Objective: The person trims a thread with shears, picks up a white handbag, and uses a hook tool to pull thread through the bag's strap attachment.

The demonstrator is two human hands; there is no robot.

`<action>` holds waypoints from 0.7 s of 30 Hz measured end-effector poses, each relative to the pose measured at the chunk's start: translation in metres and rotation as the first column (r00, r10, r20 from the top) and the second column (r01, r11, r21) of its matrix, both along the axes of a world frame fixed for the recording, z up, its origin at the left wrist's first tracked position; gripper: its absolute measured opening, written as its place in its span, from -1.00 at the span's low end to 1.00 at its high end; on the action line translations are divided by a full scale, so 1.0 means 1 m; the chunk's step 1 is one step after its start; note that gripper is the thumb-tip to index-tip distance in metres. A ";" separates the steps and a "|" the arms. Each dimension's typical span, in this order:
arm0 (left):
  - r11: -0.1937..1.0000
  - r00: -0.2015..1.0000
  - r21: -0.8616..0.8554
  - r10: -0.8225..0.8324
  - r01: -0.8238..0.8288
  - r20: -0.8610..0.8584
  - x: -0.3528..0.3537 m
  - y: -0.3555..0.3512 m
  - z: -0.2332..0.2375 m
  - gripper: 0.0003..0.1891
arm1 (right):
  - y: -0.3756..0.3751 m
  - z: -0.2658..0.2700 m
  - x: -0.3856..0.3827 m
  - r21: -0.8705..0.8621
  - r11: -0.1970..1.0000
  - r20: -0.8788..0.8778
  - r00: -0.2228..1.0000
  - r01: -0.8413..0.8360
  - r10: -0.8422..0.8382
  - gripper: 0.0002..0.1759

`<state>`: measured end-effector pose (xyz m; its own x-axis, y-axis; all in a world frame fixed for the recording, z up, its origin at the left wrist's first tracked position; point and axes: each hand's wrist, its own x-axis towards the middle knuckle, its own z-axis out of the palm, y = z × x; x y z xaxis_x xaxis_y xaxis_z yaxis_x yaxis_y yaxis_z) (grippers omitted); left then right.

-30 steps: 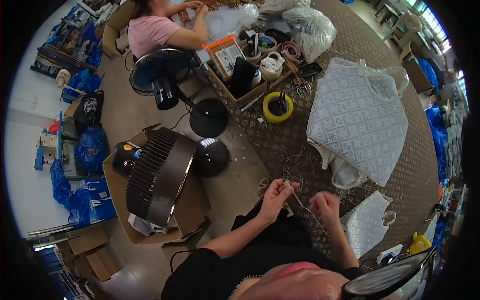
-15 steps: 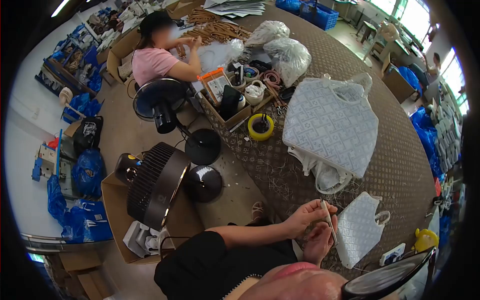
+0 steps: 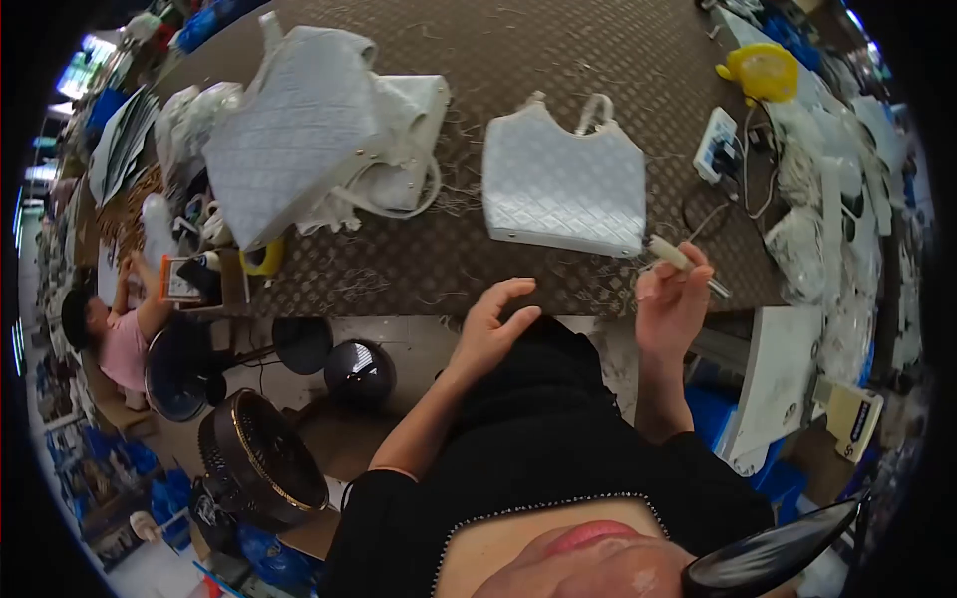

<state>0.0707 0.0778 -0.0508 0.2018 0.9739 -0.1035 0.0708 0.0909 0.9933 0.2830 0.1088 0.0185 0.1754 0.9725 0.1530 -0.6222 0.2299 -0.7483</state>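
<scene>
My right hand (image 3: 675, 304) is raised at the table edge, its fingers closed round a pen-like tool (image 3: 670, 253) with a pale handle and a thin metal end pointing down to the right. My left hand (image 3: 495, 327) hovers by the table edge with thumb and fingers apart, holding nothing. In front of both hands a small white quilted handbag (image 3: 564, 179) lies on the patterned table, its lower right corner close to the tool. Farther left is a larger white quilted bag (image 3: 299, 130), with another white bag (image 3: 417, 105) partly hidden behind it.
A power strip (image 3: 715, 145) with cords and a yellow object (image 3: 763, 73) lie at the right of the brown table (image 3: 538, 50). Loose threads are scattered about. Yellow tape (image 3: 263, 257) and a supply box stand left, near a co-worker in pink (image 3: 125, 344). Fans (image 3: 261, 458) stand below.
My view has turned right. The tool, earlier in my left fingers beside my right hand, is now in my right hand alone. My hands have moved apart, and the left has opened.
</scene>
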 end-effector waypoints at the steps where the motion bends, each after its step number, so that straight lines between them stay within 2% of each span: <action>1: 0.996 0.966 0.084 -0.008 0.030 -0.257 -0.001 -0.001 -0.013 -0.62 | 0.000 0.002 0.032 -0.009 0.995 -0.060 0.993 0.097 -0.097 -0.55; 2: 0.983 0.865 0.168 0.022 0.072 -0.501 -0.001 -0.001 -0.023 -0.62 | -0.001 0.004 0.066 0.024 0.985 -0.044 0.985 0.168 -0.167 -0.54; 5: 0.982 0.640 0.181 0.106 0.052 -0.761 -0.004 0.012 -0.046 -0.58 | -0.011 0.008 0.156 0.081 0.945 -0.068 0.948 0.317 -0.312 -0.56; 8: 0.976 0.570 0.208 0.137 0.060 -0.810 0.001 0.064 -0.039 -0.56 | -0.024 0.022 0.217 0.209 0.915 -0.115 0.938 0.344 -0.327 -0.62; 9: 0.964 0.540 0.250 0.166 0.085 -0.825 0.005 0.086 -0.038 -0.57 | -0.029 0.023 0.231 0.229 0.876 -0.082 0.905 0.424 -0.417 -0.62; 12: 0.933 0.435 0.277 0.156 0.229 -0.887 0.029 0.154 -0.036 -0.63 | -0.040 0.033 0.250 0.302 0.859 -0.035 0.905 0.414 -0.424 -0.65; 14: 0.857 0.410 0.383 0.229 0.345 -0.883 0.050 0.197 -0.059 -0.63 | -0.046 0.032 0.249 0.278 0.860 -0.043 0.900 0.428 -0.434 -0.67; 16: 0.791 0.376 0.382 0.209 0.477 -0.903 0.074 0.237 -0.077 -0.59 | -0.053 0.029 0.246 0.254 0.857 -0.051 0.891 0.448 -0.451 -0.68; 17: 0.783 0.381 0.384 0.204 0.489 -0.902 0.088 0.254 -0.082 -0.59 | -0.056 0.028 0.244 0.222 0.867 -0.067 0.894 0.446 -0.443 -0.69; 19: 0.830 0.399 0.287 0.086 0.478 -0.913 0.115 0.280 -0.090 -0.56 | -0.063 0.028 0.234 0.196 0.868 -0.073 0.890 0.456 -0.451 -0.70; 21: 0.849 0.414 0.236 0.023 0.473 -0.910 0.135 0.300 -0.099 -0.54 | -0.065 0.030 0.217 0.106 0.795 -0.044 0.802 0.597 -0.596 -0.71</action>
